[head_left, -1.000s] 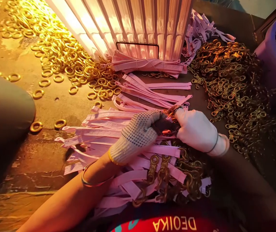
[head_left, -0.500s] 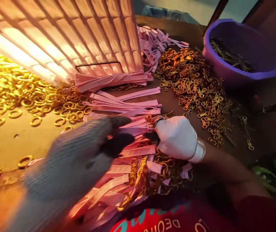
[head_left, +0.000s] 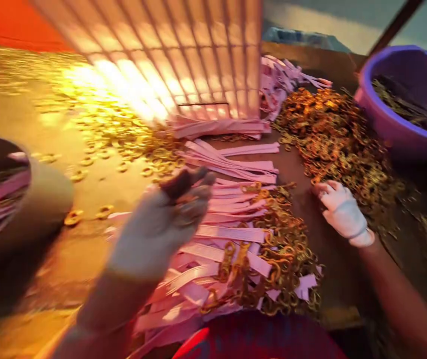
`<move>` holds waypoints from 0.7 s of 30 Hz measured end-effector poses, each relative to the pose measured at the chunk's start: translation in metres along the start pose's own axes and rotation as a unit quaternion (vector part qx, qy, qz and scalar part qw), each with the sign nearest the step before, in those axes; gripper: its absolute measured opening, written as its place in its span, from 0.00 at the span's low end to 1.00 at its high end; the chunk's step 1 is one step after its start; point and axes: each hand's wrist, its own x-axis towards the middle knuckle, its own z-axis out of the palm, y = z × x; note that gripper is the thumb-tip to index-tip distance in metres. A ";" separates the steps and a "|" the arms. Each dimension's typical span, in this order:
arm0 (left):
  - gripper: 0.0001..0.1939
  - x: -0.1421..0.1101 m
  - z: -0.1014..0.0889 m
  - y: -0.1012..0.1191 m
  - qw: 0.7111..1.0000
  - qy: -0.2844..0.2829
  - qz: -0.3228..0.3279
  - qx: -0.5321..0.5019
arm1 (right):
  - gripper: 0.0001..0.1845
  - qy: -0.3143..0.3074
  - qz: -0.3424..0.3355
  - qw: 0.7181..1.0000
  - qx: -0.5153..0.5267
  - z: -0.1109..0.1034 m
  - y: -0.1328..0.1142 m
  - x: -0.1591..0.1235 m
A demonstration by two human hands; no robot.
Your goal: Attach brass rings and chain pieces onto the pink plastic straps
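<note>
My left hand (head_left: 172,214), in a grey glove, hovers over the left ends of the pink straps (head_left: 231,232). It is blurred, thumb and fingers loosely curved and apart, with nothing visible between them. My right hand (head_left: 344,214), in a white glove with bare fingertips, is at the near edge of a heap of brass swivel clasps (head_left: 333,134). Its fingers are bent and slightly apart at the clasps; whether they touch one is unclear. Between the hands, pink straps lie in a stacked row, many with brass clasps (head_left: 284,249) at their right ends.
Gold rings (head_left: 131,134) lie scattered on the table at left, under bright light. A ribbed panel (head_left: 198,55) stands behind the straps. A round container (head_left: 49,189) with pink strips is at left, a purple basin (head_left: 377,119) at right. More pink straps (head_left: 276,85) are piled behind.
My right hand has left the strap ends and moved right to the clasp heap. My left hand has drawn back and turned, its palm side showing more. The view has swung left.
</note>
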 end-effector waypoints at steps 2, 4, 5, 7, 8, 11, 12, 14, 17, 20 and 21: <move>0.14 0.019 0.015 -0.011 0.999 -0.003 -0.023 -0.035 | 0.23 -0.004 0.011 0.998 -0.055 0.013 0.009 0.007; 0.11 0.034 0.020 -0.019 0.999 0.014 0.004 -0.047 | 0.19 -0.004 0.029 0.997 -0.066 0.019 0.012 0.012; 0.11 0.038 0.020 -0.023 0.999 0.024 0.012 -0.045 | 0.17 -0.007 0.036 0.998 -0.058 0.020 0.013 0.013; 0.15 0.039 0.016 -0.030 0.999 0.034 0.016 -0.033 | 0.12 -0.016 0.057 0.998 -0.025 0.017 0.015 0.013; 0.17 0.037 0.013 -0.032 0.999 0.034 0.016 -0.023 | 0.11 -0.021 0.071 0.997 -0.004 0.016 0.015 0.013; 0.21 0.032 0.005 -0.033 0.999 0.018 0.026 0.015 | 0.16 -0.025 0.118 0.992 0.037 0.012 0.015 0.013; 0.21 0.031 0.003 -0.032 0.999 0.012 0.033 0.024 | 0.17 -0.022 0.131 0.990 0.045 0.011 0.014 0.012; 0.21 0.030 0.000 -0.030 0.999 0.004 0.044 0.028 | 0.18 -0.013 0.151 0.987 0.050 0.011 0.010 0.010; 0.22 0.029 -0.008 -0.025 0.998 -0.002 0.056 0.021 | 0.13 -0.001 0.165 0.986 0.039 0.014 0.002 0.003; 0.22 0.029 -0.020 -0.022 0.998 -0.003 0.063 0.023 | 0.08 0.000 0.147 0.989 0.025 0.013 -0.006 -0.002; 0.22 0.029 -0.024 -0.021 0.998 0.000 0.064 0.026 | 0.08 0.009 0.137 0.990 0.026 0.009 -0.010 -0.003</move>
